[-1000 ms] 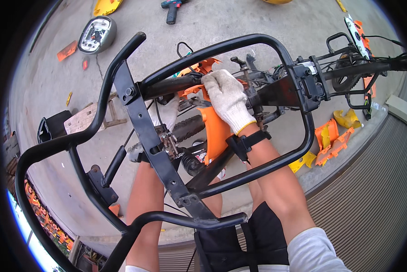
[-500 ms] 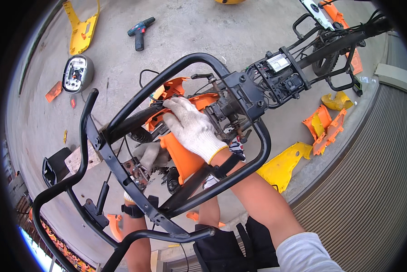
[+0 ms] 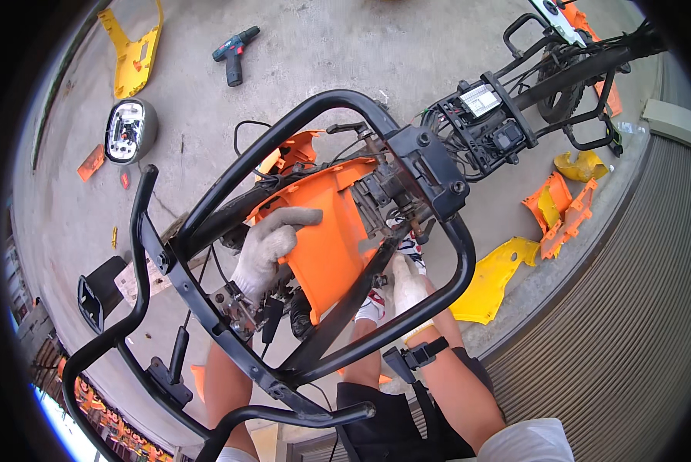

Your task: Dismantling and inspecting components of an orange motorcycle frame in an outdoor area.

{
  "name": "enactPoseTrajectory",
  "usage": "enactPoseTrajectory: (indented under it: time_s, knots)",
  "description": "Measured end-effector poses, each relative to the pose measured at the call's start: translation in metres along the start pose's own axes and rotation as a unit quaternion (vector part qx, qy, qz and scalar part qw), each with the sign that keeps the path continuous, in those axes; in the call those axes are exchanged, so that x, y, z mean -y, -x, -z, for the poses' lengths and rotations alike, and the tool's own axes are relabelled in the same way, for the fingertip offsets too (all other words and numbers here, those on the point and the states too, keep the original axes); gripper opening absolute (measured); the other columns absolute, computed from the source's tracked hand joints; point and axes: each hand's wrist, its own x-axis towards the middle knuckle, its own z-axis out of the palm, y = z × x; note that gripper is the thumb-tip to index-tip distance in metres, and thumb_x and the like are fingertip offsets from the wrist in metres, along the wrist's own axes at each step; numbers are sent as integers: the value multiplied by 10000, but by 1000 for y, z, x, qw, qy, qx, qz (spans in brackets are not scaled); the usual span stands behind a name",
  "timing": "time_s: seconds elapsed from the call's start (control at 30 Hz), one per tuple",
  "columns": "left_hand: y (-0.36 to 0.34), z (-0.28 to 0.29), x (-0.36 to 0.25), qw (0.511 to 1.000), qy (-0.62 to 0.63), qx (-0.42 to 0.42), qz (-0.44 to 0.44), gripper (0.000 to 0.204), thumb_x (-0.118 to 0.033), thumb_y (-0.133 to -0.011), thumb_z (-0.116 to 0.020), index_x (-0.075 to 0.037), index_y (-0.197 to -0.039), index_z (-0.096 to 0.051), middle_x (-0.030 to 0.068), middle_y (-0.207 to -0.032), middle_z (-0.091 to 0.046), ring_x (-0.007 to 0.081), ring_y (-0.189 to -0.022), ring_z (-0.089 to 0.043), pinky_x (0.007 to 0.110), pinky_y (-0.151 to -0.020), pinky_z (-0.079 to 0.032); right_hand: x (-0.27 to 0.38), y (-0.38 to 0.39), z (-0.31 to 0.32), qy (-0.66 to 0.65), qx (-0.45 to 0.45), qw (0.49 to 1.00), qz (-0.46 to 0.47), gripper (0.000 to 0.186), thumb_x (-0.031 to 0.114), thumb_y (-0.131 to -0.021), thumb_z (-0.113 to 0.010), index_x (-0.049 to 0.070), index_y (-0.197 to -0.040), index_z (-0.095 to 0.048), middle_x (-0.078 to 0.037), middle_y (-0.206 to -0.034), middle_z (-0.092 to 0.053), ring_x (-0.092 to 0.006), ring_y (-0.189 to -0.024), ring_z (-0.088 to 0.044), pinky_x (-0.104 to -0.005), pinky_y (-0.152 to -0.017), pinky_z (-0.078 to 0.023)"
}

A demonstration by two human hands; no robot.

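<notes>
Orange plastic panel (image 3: 326, 239) sits inside the black tube frame (image 3: 337, 104), mid-scene. Your left hand (image 3: 267, 248) has its fingers curled over the panel's left edge; your right hand (image 3: 408, 283) reaches beneath, grip hidden. You seem to be freeing it; next, ease it clear of the bars.

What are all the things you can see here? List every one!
Metal frame: one, black, tubular, centre, stripped bare.
Orange panel: one, orange, inside the frame.
Drill: one, dark green, on the concrete, top.
Headlight: one, silver, upper left.
Yellow panels: two, one top left, one lower right.
Orange pieces: a small pile, right.
Left hand: gloved, white, gripping the orange panel's left edge.
Right hand: gloved, white, at the panel's lower right, behind a frame tube.
</notes>
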Motion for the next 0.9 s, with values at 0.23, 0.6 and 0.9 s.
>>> enactPoseTrajectory:
  time_s: [0.23, 0.6, 0.9]
  knots:
    - [4, 4, 5, 999, 1, 48, -17, 418, -308, -900, -513, 70, -1009, -652, 158, -1018, -676, 256, -1001, -650, 375, -939, -498, -46, 18, -23, -353, 0, 902, -248, 329, 395, -1056, -393, 174, -1154, -617, -24, -1045, -670, -193, -918, -643, -359, -744, -533]
    - [11, -3, -10, 999, -9, -6, 48, 295, -239, -861, -503, 25, -787, -610, 100, -664, -625, 163, -412, -548, 246, -394, -423, -124, 14, -7, -26, 91, 981, -168, 347, 353, -1055, -356, 151, -1191, -603, -49, -1080, -676, -219, -947, -654, -373, -785, -537]
    - [24, 3, 0, 994, -68, 21, 86, 908, -428, -879, -677, 61, -1515, -251, 227, -1331, -541, 265, -999, -683, 376, -856, -572, -170, -36, 17, 441, 161, 883, -2, 365, 319, -1055, -326, 132, -1221, -591, -70, -1110, -681, -241, -970, -663, -384, -820, -540]
